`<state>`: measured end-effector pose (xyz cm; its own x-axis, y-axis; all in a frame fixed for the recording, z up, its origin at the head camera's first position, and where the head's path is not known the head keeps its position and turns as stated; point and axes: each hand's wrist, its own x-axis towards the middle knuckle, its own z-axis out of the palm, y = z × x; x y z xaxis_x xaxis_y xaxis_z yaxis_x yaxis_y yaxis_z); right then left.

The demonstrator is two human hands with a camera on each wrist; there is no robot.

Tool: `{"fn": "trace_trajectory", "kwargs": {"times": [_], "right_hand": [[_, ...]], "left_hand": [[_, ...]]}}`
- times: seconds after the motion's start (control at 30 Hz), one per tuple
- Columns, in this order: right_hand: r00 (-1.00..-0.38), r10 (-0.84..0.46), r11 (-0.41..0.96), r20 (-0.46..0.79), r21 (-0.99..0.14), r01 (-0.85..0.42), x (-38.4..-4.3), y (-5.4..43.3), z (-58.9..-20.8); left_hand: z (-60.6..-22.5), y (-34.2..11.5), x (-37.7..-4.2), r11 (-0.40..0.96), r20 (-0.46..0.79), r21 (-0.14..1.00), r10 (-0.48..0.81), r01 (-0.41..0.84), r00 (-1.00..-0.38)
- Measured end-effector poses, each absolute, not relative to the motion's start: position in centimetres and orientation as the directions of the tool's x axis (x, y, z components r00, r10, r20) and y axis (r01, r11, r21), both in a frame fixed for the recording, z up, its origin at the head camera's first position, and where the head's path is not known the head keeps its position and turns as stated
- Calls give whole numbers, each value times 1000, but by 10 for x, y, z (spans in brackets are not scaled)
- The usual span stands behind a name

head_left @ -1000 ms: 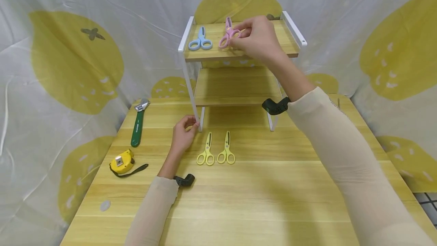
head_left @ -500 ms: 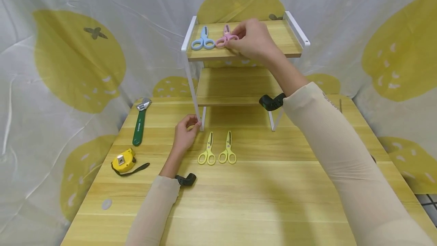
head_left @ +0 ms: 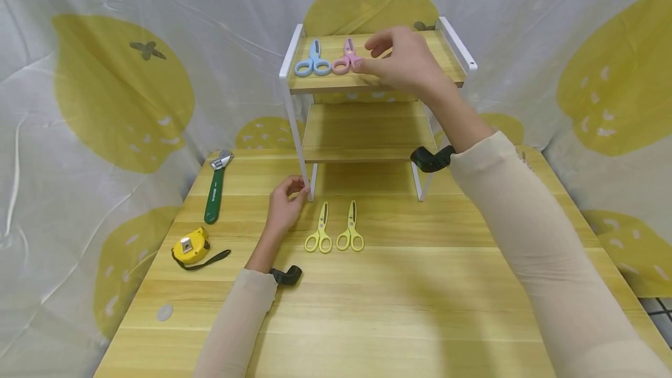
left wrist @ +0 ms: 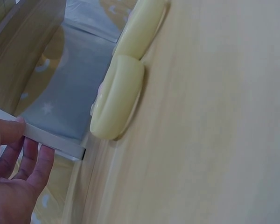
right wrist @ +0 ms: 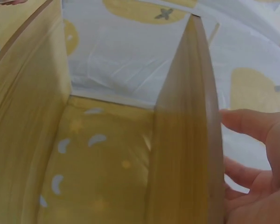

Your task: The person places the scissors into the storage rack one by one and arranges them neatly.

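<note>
A pair of pink scissors (head_left: 349, 56) lies on the top board of a small shelf (head_left: 441, 51), just right of light blue scissors (head_left: 315, 63). My right hand (head_left: 406, 63) is over the board, thumb tip right at the pink scissors' right handle loop and fingers spread apart from them. Low on the left, my left hand (head_left: 284, 206) pinches the shelf's white front leg (left wrist: 60, 141) between thumb and fingers. Two pairs of yellow scissors, a left pair (head_left: 321, 230) and a right pair (head_left: 350, 230), lie side by side in front of the shelf.
On the table's left side lie a green-handled adjustable wrench (head_left: 214, 191), a yellow tape measure (head_left: 190, 247) with a black strap, and a small pale disc (head_left: 165, 312). Below the top board is a middle board (head_left: 367, 130). A lemon-print curtain (head_left: 236, 28) hangs behind.
The pink scissors came down on the top board, closer to the blue pair. My right hand then loosened its grip and drew slightly right. My left hand has stayed on the leg.
</note>
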<state>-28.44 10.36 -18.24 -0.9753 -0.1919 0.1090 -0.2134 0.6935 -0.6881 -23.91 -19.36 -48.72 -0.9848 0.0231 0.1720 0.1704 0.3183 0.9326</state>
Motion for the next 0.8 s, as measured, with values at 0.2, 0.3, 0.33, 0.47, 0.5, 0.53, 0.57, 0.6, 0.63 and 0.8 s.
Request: {"fn": "trace_trajectory", "kwargs": {"times": [0.2,0.3,0.33,0.47,0.5,0.53,0.57,0.6,0.63,0.8], "right_hand": [[-965,-175,654,193,-710,-261,-267,127,-188],[-948,-160,604,274,-733,-313,-251,138,-199],[-943,-154,590,296,-738,-328,-246,141,-203],[-918,-166,527,360,-754,-391,-226,152,-223],[-914,-175,519,365,-755,-401,-222,154,-228],[-912,-183,514,366,-756,-406,-217,156,-234],[-911,-194,509,365,-756,-411,-213,158,-240],[-910,-201,514,363,-751,-414,-209,159,-247],[-908,-209,518,364,-746,-418,-206,159,-254],[-927,-225,521,300,-767,-374,-186,158,-292]], "left_hand": [[-487,-197,-239,332,174,927,29,174,-984],[-487,-198,-237,336,168,927,32,169,-985],[-487,-198,-237,335,163,928,30,164,-986],[-485,-200,-234,333,147,932,19,145,-989],[-485,-200,-234,330,145,933,16,142,-989],[-484,-201,-234,330,144,933,17,141,-989],[-483,-201,-234,331,143,933,18,141,-990],[-483,-202,-234,331,144,933,19,142,-989],[-482,-202,-234,332,146,932,19,144,-989],[-483,-202,-234,349,153,925,27,152,-988]]}}
